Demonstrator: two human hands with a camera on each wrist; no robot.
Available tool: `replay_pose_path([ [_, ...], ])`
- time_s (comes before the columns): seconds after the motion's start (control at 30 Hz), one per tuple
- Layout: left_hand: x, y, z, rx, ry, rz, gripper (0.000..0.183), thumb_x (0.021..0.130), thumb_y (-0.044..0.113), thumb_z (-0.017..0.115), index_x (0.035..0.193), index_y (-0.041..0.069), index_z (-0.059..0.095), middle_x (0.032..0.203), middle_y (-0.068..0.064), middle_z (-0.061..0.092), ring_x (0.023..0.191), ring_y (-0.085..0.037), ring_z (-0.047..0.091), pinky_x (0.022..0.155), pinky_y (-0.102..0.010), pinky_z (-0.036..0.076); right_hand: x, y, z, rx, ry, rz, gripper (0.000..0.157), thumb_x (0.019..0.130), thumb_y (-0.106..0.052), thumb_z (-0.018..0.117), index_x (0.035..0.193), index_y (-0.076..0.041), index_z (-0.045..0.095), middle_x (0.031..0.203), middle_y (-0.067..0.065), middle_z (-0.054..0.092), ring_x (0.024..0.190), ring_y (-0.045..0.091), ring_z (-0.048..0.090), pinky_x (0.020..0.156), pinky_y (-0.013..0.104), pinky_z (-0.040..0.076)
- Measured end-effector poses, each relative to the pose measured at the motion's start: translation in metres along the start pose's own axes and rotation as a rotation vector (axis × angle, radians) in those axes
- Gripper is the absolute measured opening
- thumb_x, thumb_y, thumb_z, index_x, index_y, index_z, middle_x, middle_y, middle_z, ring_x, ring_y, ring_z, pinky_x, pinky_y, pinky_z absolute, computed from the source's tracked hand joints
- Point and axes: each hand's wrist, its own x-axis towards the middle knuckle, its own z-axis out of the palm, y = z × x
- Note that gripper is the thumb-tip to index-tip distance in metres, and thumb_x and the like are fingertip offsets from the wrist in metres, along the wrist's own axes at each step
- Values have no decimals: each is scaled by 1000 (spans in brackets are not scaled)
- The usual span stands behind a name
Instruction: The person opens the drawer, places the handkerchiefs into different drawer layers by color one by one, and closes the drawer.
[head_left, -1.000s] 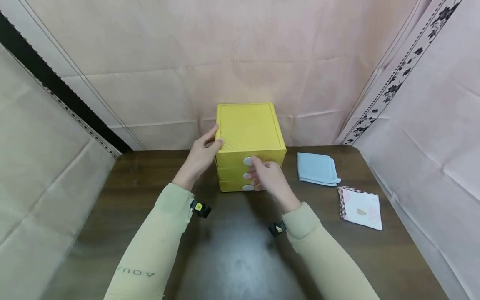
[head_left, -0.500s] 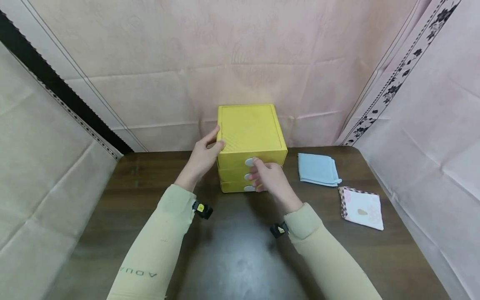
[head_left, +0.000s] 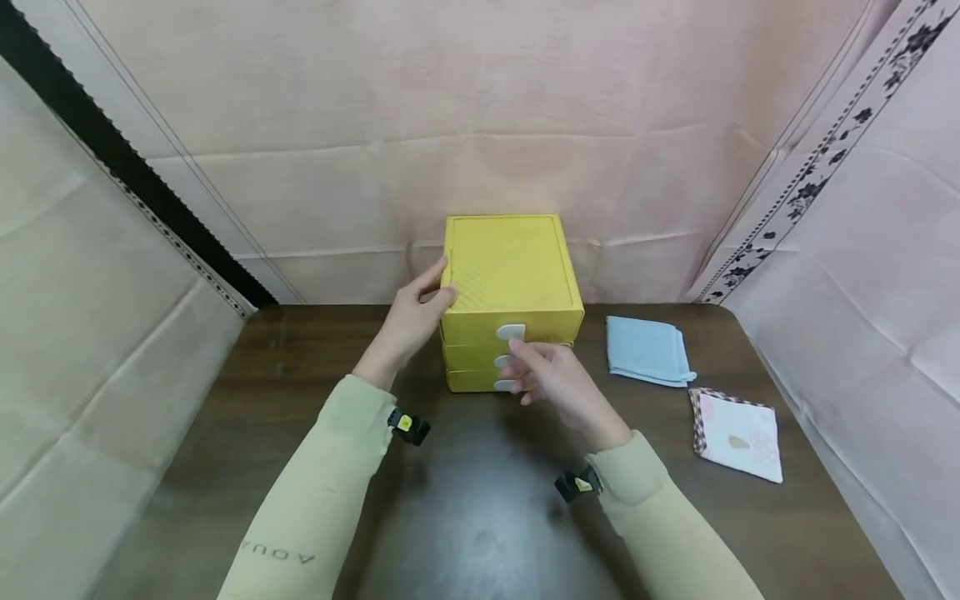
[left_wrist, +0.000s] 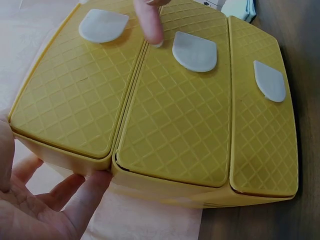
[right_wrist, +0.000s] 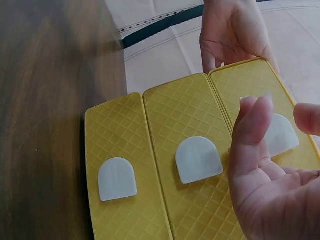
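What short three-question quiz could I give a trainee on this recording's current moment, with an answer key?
1. True or false: the blue cloth lies nearer the yellow drawer unit than the white patterned cloth does.

2. Fill in the number: the yellow drawer unit has ___ white handles on its front.

3. Which does the left hand touch?
A) the white handles
B) the blue cloth
C) the yellow drawer unit

Key: 1. True. 2. Three. 3. C.
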Motion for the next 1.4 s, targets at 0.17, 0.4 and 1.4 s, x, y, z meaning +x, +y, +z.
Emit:
replay_pose_path([
  [0.17, -1, 1, 2, -15, -24, -37, 58, 95, 43, 59, 148, 43, 34, 145, 2, 42, 125, -13, 47, 99, -39, 43, -6, 15, -6, 6, 30, 39, 55, 94, -49, 59, 117, 1, 64, 100, 20, 67, 79, 26, 62, 65, 34, 54],
  [0.4, -8, 21, 3, -20, -31, -68, 59, 98, 34, 56, 151, 35, 31, 149, -3, 39, 128, -17, 45, 101, -40, 42, 1, 35, -13, -9, 73, 92, 62, 90, -53, 62, 116, 3, 64, 103, 23, 66, 79, 24, 61, 65, 33, 54],
  [1.4, 0, 4, 4, -22, 8, -2, 56, 95, 41, 58, 147, 44, 36, 142, 2, 45, 122, -13, 49, 99, -39, 43, 25, 45, 5, 163, 135, 197, 55, 89, -48, 65, 115, 0, 67, 90, 10, 67, 70, 17, 58, 63, 29, 51],
])
